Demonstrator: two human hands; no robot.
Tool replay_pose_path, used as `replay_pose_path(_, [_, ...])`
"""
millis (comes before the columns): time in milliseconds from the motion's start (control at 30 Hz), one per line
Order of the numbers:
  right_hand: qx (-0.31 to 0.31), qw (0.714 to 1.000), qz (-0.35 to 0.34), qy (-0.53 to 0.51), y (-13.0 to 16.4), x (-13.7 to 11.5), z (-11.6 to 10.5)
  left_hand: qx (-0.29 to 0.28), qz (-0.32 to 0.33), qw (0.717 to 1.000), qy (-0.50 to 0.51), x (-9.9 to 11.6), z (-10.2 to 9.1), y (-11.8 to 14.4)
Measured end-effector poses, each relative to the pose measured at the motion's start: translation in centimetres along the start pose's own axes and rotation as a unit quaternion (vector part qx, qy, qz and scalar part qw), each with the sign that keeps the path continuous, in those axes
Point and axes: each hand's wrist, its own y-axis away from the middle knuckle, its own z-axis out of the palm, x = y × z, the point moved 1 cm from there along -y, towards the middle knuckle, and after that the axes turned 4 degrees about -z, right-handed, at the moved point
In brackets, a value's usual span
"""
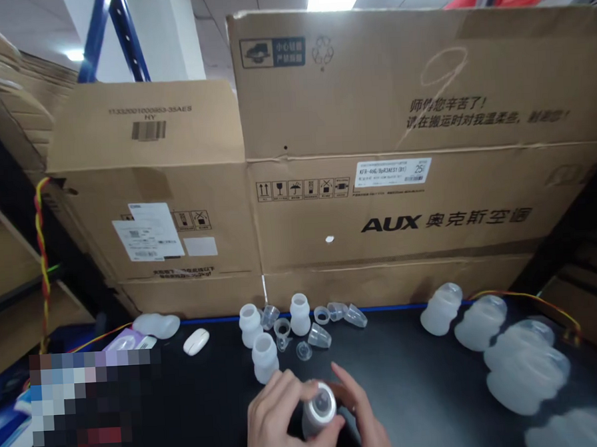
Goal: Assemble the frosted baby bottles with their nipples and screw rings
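Two hands meet around one small bottle (318,409): the left hand (279,421) cups its side, the right hand (361,417) curls on the far side, fingers closed on it. Its capped end tips up toward the wearer, between both palms; loose bottles (264,355) stand just beyond.

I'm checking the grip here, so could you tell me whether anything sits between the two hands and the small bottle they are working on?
Nothing visible does. The left hand and right hand both close directly around the translucent bottle, fingers touching it. The other small bottles and clear caps stand farther back on the black table, apart from the hands.
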Motion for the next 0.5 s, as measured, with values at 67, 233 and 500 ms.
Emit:
replay_pose_path(67, [0.016,1.0,-0.021,-0.002,0.2,-0.2,0.4,0.014,-0.014,0.999,-0.029,0.7,-0.1,-0.1])
replay_pose_path(233, [0.055,0.998,-0.034,0.008,0.4,-0.7,1.2,0.038,-0.083,0.994,-0.056,1.7,-0.1,0.1])
replay_pose_path(500, [0.035,0.999,0.034,0.006,-0.1,-1.8,0.7,-0.111,-0.245,0.954,0.135,-1.5,-0.8,0.2])
